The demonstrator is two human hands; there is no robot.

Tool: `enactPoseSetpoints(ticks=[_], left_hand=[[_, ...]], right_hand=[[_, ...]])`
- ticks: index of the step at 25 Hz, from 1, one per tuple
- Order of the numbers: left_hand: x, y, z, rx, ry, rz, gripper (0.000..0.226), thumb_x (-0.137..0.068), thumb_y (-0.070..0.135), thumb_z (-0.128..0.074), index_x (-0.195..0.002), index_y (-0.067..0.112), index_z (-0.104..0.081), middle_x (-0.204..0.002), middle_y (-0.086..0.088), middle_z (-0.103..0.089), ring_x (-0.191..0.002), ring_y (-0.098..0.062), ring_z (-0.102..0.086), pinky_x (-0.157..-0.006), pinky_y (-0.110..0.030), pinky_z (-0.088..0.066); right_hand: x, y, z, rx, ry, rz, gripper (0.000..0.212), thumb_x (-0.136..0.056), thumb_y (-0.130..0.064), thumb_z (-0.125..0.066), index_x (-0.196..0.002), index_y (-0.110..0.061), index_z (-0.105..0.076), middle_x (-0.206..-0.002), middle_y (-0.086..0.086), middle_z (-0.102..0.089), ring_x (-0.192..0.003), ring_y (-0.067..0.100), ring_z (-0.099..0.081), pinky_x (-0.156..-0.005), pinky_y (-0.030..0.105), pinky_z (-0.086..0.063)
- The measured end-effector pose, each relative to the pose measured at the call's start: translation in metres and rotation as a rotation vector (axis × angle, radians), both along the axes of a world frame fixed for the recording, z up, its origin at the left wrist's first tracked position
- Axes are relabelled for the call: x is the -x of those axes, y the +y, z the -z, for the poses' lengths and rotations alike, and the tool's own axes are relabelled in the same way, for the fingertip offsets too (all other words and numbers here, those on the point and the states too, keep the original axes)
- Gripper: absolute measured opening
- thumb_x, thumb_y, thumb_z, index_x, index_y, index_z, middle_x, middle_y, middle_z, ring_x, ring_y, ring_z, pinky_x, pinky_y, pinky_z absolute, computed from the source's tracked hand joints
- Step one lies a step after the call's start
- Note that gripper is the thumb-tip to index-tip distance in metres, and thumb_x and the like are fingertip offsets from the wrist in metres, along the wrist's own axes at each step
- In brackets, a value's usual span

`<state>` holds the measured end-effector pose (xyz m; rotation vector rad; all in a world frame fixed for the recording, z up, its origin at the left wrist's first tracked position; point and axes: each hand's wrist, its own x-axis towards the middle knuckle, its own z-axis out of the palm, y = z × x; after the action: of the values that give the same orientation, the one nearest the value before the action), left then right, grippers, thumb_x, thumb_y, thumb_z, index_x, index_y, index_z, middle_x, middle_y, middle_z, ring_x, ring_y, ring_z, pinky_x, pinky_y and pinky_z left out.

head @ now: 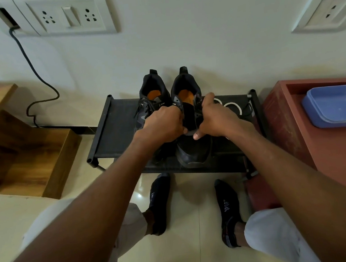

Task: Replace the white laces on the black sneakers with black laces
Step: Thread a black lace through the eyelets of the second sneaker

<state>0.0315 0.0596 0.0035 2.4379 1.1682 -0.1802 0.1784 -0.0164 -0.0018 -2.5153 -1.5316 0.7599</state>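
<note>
— Where are the sneakers?

— Both stand side by side on a low black shoe rack [112,124], toes toward the person, heels toward the wall. The right black sneaker [193,150] sits near the rack's front edge, about midway along it; the left black sneaker [153,90] is just beside it, partly hidden behind the hand.

— And the hands?

— Both are on the right sneaker's throat. The left hand [161,124] has its fingers curled over that sneaker's left eyelet edge. The right hand [215,117] has its fingers curled round the opposite eyelet edge, thumb tip down by the base of the tongue. The black tongue shows in the gap between the two hands.

— So both are gripping?

— Yes, each hand holds one side of the same sneaker, so the sneaker's opening lies directly between the fingers.

— Any laces?

— A black lace [144,106] is threaded on the left sneaker. On the right sneaker I cannot tell whether a lace is threaded. White laces [232,107] lie coiled near the rack's back right corner, just beyond the right hand.

— What else?

— A blue plastic tray [334,106] on a red cabinet [289,119] to the right of the rack, a wooden step unit [29,157] to the left, and the person's black socks [228,210] on the tiled floor in front of the rack.
</note>
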Motion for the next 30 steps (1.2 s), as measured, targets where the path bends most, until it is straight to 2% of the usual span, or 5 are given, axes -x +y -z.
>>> enactPoseSetpoints(ticks=[6, 9, 13, 24, 30], left_hand=[[-0.003, 0.0, 0.01, 0.001, 0.067, -0.009, 0.043, -0.084, 0.046, -0.082, -0.079, 0.019, -0.049, -0.081, -0.001, -0.056, -0.078, -0.024, -0.06, -0.067, -0.038, -0.047], [-0.002, 0.007, -0.001, 0.147, -0.084, -0.046, 0.036, -0.089, 0.035, -0.08, -0.075, 0.009, -0.06, -0.074, -0.004, -0.06, -0.07, -0.019, -0.058, -0.066, -0.036, -0.049], [0.001, 0.022, -0.025, 0.313, -0.331, -0.196, 0.037, -0.095, 0.032, -0.074, -0.08, -0.001, -0.069, -0.078, -0.02, -0.068, -0.069, -0.028, -0.062, -0.071, -0.038, -0.053], [-0.005, 0.006, 0.002, 0.069, 0.059, 0.015, 0.034, -0.087, 0.041, -0.081, -0.079, 0.016, -0.059, -0.079, -0.001, -0.06, -0.081, -0.024, -0.063, -0.067, -0.035, -0.048], [0.008, 0.017, -0.043, 0.551, -0.45, -0.282, 0.031, -0.101, 0.034, -0.067, -0.084, 0.008, -0.067, -0.08, -0.007, -0.074, -0.082, -0.018, -0.073, -0.073, -0.028, -0.046]], right_hand=[[-0.003, 0.002, -0.003, 0.045, -0.024, -0.003, 0.092, -0.067, -0.041, -0.097, -0.135, -0.009, -0.045, -0.124, 0.013, -0.065, -0.115, 0.038, -0.066, -0.09, 0.05, -0.055], [-0.004, 0.002, 0.002, 0.086, -0.05, -0.015, 0.055, -0.066, -0.051, -0.095, -0.095, -0.017, -0.062, -0.099, 0.007, -0.071, -0.096, 0.031, -0.071, -0.086, 0.048, -0.057], [-0.006, 0.002, 0.004, 0.092, -0.037, -0.004, 0.055, -0.068, -0.052, -0.094, -0.099, -0.017, -0.065, -0.094, 0.005, -0.072, -0.095, 0.028, -0.07, -0.09, 0.049, -0.057], [-0.006, 0.005, 0.005, 0.098, -0.049, -0.015, 0.053, -0.067, -0.051, -0.095, -0.087, -0.018, -0.059, -0.092, 0.006, -0.071, -0.09, 0.029, -0.07, -0.086, 0.048, -0.059], [-0.006, 0.001, -0.001, 0.116, -0.045, -0.011, 0.05, -0.07, -0.051, -0.093, -0.086, -0.016, -0.06, -0.089, 0.005, -0.072, -0.09, 0.028, -0.071, -0.088, 0.048, -0.058]])
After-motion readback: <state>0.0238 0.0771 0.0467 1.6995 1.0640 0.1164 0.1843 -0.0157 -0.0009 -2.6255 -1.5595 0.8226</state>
